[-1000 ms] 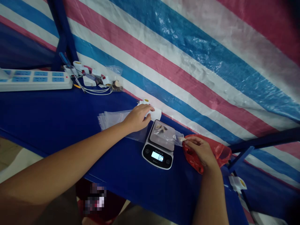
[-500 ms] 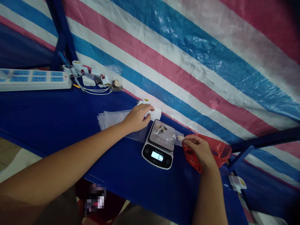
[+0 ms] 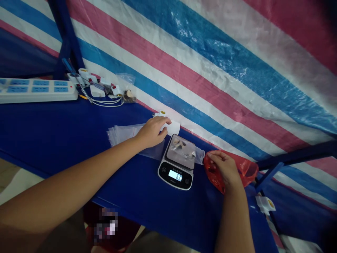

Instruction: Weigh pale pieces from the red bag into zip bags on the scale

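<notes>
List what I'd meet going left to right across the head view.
White power strip → white charger block → left hand → digital scale → right hand → white yellow-stickered piece.

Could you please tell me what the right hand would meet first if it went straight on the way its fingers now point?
The right hand would probably meet the clear bag jutting past the scale, though depth is unclear.

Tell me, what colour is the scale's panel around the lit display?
Black: the scale's panel shows best in the head view, the only one here.
</notes>
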{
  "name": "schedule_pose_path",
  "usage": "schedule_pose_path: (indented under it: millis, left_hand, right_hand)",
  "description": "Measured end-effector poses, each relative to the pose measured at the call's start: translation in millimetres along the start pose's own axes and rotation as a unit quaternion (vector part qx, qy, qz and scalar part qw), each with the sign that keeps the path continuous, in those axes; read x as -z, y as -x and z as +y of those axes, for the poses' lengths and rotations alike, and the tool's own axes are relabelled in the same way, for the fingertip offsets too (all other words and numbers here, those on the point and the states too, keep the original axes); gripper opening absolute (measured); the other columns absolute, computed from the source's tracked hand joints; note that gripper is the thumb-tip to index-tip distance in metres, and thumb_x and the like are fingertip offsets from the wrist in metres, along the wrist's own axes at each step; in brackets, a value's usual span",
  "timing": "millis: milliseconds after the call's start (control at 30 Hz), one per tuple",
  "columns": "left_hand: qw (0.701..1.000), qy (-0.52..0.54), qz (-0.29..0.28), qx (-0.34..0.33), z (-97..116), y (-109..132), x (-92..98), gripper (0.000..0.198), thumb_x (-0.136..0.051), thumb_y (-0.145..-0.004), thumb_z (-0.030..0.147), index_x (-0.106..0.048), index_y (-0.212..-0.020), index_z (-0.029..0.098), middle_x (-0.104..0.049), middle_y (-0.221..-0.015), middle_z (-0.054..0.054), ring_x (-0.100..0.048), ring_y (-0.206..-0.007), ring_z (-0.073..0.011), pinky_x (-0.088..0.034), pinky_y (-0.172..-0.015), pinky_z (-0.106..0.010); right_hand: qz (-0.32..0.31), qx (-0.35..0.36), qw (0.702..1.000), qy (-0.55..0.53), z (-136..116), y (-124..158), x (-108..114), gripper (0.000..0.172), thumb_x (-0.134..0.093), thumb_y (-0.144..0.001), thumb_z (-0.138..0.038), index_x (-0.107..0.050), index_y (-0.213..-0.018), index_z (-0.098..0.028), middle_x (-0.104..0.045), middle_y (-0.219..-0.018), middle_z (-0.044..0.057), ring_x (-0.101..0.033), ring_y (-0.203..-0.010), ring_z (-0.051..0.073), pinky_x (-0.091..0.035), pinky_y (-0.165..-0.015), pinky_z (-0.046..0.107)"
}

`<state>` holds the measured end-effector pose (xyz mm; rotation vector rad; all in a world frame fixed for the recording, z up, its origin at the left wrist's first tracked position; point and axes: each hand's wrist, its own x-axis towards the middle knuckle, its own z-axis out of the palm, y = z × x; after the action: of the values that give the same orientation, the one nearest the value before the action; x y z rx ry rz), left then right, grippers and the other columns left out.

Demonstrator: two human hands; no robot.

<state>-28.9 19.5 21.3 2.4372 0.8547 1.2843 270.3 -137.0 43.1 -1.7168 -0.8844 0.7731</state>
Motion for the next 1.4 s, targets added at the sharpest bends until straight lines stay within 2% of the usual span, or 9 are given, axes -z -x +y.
schedule_pose_path:
  millis: [267,433,567,667,733,800,1000,1167,1400]
  left_hand:
    - [1.000,-0.002,-0.002,0.003,-1.4,-0.1,0.6,0.024,-0.048,-0.091,0.017,-0.060,-0.112,0.019,-0.070,-0.116,-0.008,-0.063,-0.112,-0.0237,-0.049,-0.101,-0.045]
    - [1.000,0.002,-0.006,0.009,1.0,-0.7,2.2,0.023,-0.048,-0.091,0.017,-0.060,-0.111,0.020,-0.070,-0.115,-0.008,-0.063,-0.113,-0.0236,-0.049,-0.102,-0.045]
    - [1.000,0.002,-0.006,0.006,0.6,-0.4,1.4,0.023,-0.048,-0.091,0.016,-0.060,-0.110,0.020,-0.071,-0.115,-0.008,-0.064,-0.112,-0.0235,-0.049,-0.102,-0.046]
    - [1.000,0.005,-0.006,0.001,-1.6,0.1,-0.3,0.023,-0.049,-0.090,0.015,-0.060,-0.109,0.020,-0.071,-0.114,-0.008,-0.064,-0.112,-0.0238,-0.049,-0.102,-0.046]
    - [1.000,0.005,-0.007,-0.001,-2.9,0.4,-1.3,0.023,-0.049,-0.089,0.015,-0.060,-0.109,0.020,-0.071,-0.114,-0.008,-0.064,-0.113,-0.0239,-0.049,-0.102,-0.046]
    - [1.000,0.002,-0.008,-0.001,-3.4,0.6,-1.9,0.023,-0.049,-0.089,0.015,-0.060,-0.109,0.020,-0.071,-0.113,-0.008,-0.064,-0.112,-0.0239,-0.049,-0.102,-0.046]
    - [1.000,-0.003,-0.016,0.003,-3.1,0.8,-2.1,0.023,-0.049,-0.090,0.015,-0.060,-0.109,0.020,-0.071,-0.113,-0.008,-0.064,-0.111,-0.0244,-0.049,-0.100,-0.047]
    - [1.000,0.001,-0.013,-0.004,-3.1,0.3,-2.2,0.023,-0.048,-0.090,0.016,-0.059,-0.109,0.020,-0.070,-0.113,-0.007,-0.064,-0.111,-0.0240,-0.049,-0.100,-0.046]
    - [0.999,0.036,-0.014,0.011,2.6,-0.9,1.6,0.021,-0.048,-0.089,0.016,-0.060,-0.105,0.020,-0.071,-0.104,-0.007,-0.065,-0.096,-0.0203,-0.051,-0.089,-0.040]
  right_hand:
    - [0.061,0.006,0.990,0.127,-2.8,0.2,14.0,0.041,-0.081,-0.063,-0.055,-0.068,-0.076,-0.018,-0.063,-0.059,0.001,-0.053,-0.052,0.015,-0.040,-0.051,0.028]
    - [0.097,0.049,0.900,0.422,-5.9,3.8,36.5,0.047,-0.058,-0.081,-0.059,-0.060,-0.052,-0.023,-0.061,-0.051,0.007,-0.059,-0.056,0.024,-0.039,-0.055,0.034]
    - [0.013,0.043,0.883,0.467,6.0,5.2,55.5,0.040,-0.058,-0.078,-0.045,-0.061,-0.044,-0.024,-0.063,-0.050,0.009,-0.059,-0.051,0.024,-0.039,-0.053,0.035]
    - [0.022,0.057,0.865,0.498,20.7,4.2,68.9,0.025,-0.063,-0.069,-0.035,-0.066,-0.047,-0.024,-0.065,-0.053,0.011,-0.056,-0.047,0.023,-0.036,-0.050,0.034]
    - [0.069,0.080,0.857,0.504,27.0,3.7,72.9,0.014,-0.064,-0.065,-0.032,-0.076,-0.063,-0.024,-0.070,-0.065,0.013,-0.058,-0.053,0.025,-0.038,-0.053,0.036]
    - [0.110,0.107,0.858,0.491,27.8,3.8,71.1,0.026,-0.063,-0.067,-0.031,-0.080,-0.085,-0.024,-0.073,-0.078,0.014,-0.063,-0.064,0.028,-0.043,-0.060,0.039]
    - [0.198,0.185,0.852,0.448,12.0,5.9,48.9,0.056,-0.057,-0.071,-0.027,-0.058,-0.126,-0.015,-0.067,-0.108,0.019,-0.065,-0.095,0.034,-0.049,-0.080,0.044]
    - [0.286,0.185,0.858,0.385,0.3,9.8,36.1,0.055,-0.058,-0.074,-0.029,-0.048,-0.125,-0.013,-0.064,-0.110,0.018,-0.065,-0.092,0.031,-0.050,-0.081,0.042]
    - [0.402,0.154,0.836,0.340,-20.3,21.3,28.5,0.032,-0.059,-0.081,-0.036,-0.060,-0.106,-0.016,-0.071,-0.091,0.015,-0.066,-0.073,0.028,-0.049,-0.075,0.041]
